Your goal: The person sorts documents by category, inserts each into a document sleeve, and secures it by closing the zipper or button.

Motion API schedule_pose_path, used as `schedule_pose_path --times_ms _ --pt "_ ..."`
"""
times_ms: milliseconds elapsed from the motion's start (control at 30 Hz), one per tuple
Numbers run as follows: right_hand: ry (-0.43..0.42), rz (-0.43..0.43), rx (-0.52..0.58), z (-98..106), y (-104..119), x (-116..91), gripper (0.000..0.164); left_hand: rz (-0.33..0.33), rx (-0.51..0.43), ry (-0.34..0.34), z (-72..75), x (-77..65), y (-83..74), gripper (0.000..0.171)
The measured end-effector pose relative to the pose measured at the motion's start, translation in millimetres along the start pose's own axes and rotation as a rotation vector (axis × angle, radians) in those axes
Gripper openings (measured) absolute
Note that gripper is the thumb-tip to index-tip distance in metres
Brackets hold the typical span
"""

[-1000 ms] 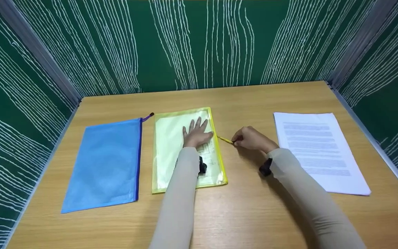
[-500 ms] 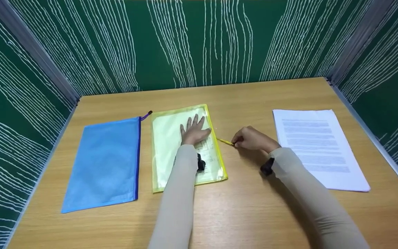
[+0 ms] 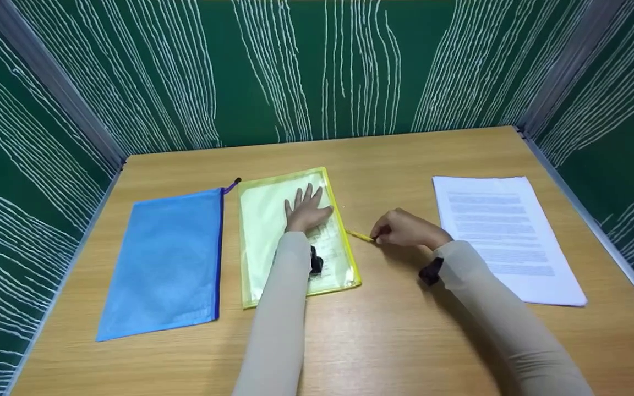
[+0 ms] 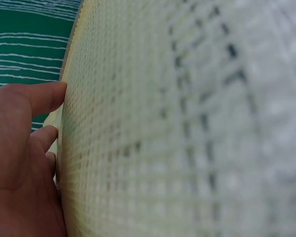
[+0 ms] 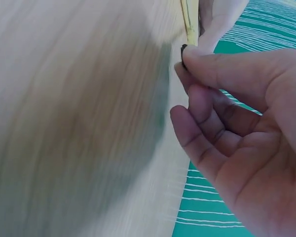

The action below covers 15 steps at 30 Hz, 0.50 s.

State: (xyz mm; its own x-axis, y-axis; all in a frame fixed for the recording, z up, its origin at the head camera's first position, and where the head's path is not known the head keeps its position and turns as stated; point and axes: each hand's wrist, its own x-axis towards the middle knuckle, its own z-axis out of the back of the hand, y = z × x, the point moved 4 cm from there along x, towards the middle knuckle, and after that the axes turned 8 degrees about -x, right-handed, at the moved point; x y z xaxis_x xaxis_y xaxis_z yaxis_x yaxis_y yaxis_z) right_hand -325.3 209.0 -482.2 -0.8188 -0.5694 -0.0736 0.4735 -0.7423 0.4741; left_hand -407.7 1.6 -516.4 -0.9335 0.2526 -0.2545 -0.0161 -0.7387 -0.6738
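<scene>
Head view: table wood [image 3: 383, 280] shows from the right edge of the yellow folder [image 3: 262, 236] to the white papers [image 3: 501, 231]; the left hand [image 3: 309, 212] lies flat on the folder, fingers spread. Left wrist: its thumb [image 4: 47, 98] touches the mesh [image 4: 148, 123]. Right wrist: the right hand [image 5: 251, 148] pinches the dark end [image 5: 183, 57] of the yellow strap [image 3: 360, 236].

1 blue pouch [image 3: 163, 264] and printed papers [image 3: 501, 236] lie on a wooden table [image 3: 394, 341] beside white-lined green walls [image 3: 245, 93].

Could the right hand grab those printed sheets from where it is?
Probably yes: nothing stands between the right hand and the printed sheets, though it would first have to release the yellow zipper pull.
</scene>
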Motion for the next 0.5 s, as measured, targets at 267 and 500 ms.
schedule_pose_path --times_ms 267,500 --pt "0.037 -0.003 -0.01 0.5 1.7 -5.0 0.015 -0.016 0.006 0.008 3.7 -3.4 1.1 0.069" --pt "0.048 0.008 -0.01 -0.3 3.8 -9.5 0.016 -0.023 0.018 0.03 3.5 -2.7 0.9 0.072"
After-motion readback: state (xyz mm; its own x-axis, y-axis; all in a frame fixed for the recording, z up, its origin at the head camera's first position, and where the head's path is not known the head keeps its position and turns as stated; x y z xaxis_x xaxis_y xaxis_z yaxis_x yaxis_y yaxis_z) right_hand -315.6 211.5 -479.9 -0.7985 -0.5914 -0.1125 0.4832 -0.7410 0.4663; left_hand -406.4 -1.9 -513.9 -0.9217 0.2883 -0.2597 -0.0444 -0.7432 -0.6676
